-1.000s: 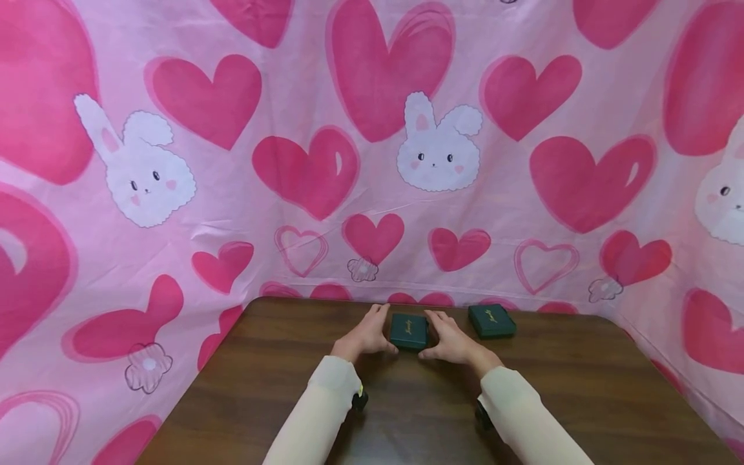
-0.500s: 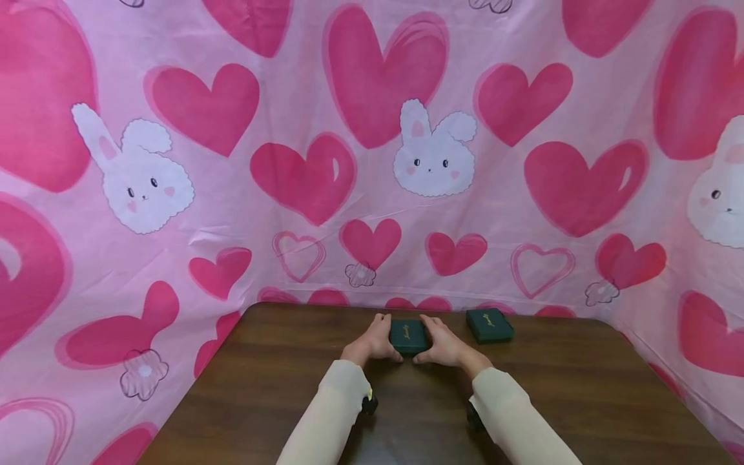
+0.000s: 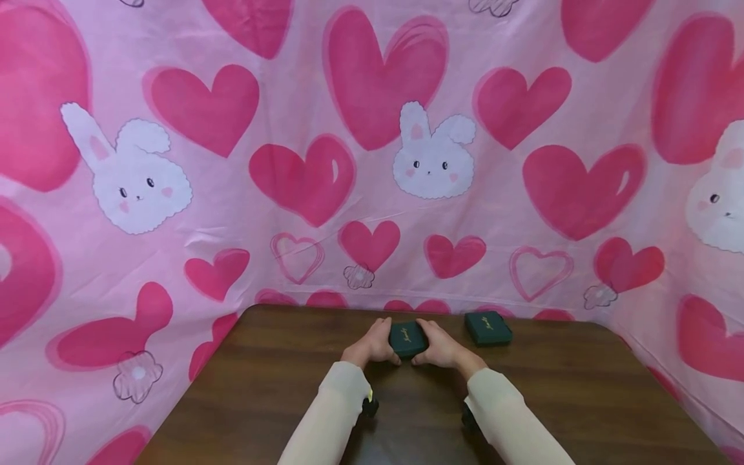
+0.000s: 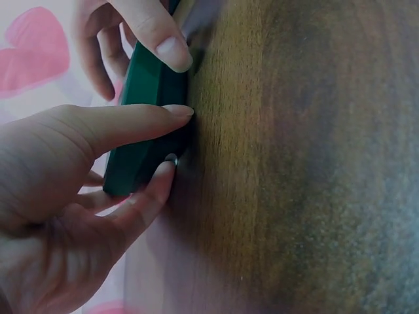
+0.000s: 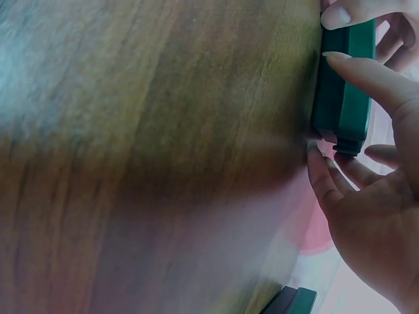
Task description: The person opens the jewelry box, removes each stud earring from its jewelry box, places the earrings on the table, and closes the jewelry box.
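A small dark green box [image 3: 408, 338] with gold lettering on its top lies between my two hands near the table's far side, turned slightly askew. My left hand [image 3: 374, 341] grips its left end, the thumb laid along the near side and fingers at the end, as the left wrist view shows. From the opposite end my right hand [image 3: 440, 345] holds the same box, thumb [image 5: 366, 73] on the near side and other fingers around the right end. Whether the box's underside touches the table cannot be made out.
A second green box [image 3: 488, 328] with similar gold lettering stands to the right of my right hand. The brown wooden table [image 3: 279, 381] has rounded far corners. Directly behind it hangs a pink cloth [image 3: 325, 77] with hearts and rabbits.
Both hands have closed in on the middle box from its two sides and now grip it. The box has turned a little. The second box stays put.
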`<act>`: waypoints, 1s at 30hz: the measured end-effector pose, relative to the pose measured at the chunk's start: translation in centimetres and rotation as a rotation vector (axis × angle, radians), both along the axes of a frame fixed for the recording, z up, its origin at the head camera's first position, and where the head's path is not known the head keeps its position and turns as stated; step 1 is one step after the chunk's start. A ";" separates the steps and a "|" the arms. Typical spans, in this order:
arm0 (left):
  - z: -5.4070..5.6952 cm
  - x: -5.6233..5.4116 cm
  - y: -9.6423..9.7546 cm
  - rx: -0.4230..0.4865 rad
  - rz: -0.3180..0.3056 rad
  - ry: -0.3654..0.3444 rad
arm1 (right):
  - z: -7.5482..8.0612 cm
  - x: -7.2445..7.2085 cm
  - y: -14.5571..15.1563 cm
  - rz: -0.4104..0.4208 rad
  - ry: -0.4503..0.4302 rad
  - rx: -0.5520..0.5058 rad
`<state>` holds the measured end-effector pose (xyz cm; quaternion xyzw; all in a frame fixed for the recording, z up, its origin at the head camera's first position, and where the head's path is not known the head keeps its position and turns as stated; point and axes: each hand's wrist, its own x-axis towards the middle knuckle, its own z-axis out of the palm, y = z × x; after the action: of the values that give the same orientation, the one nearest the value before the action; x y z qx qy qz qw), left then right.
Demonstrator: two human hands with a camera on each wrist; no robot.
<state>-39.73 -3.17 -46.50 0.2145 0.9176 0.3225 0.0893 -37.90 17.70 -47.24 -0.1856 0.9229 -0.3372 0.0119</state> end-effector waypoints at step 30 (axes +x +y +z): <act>-0.1 -0.8 -0.6 -0.064 -0.087 -0.002 | 1.0 0.6 0.8 0.072 0.002 0.009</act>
<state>-40.54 -3.80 -46.55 0.2508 0.9171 0.2893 0.1111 -37.29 18.54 -46.28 -0.2188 0.9171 -0.3323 0.0238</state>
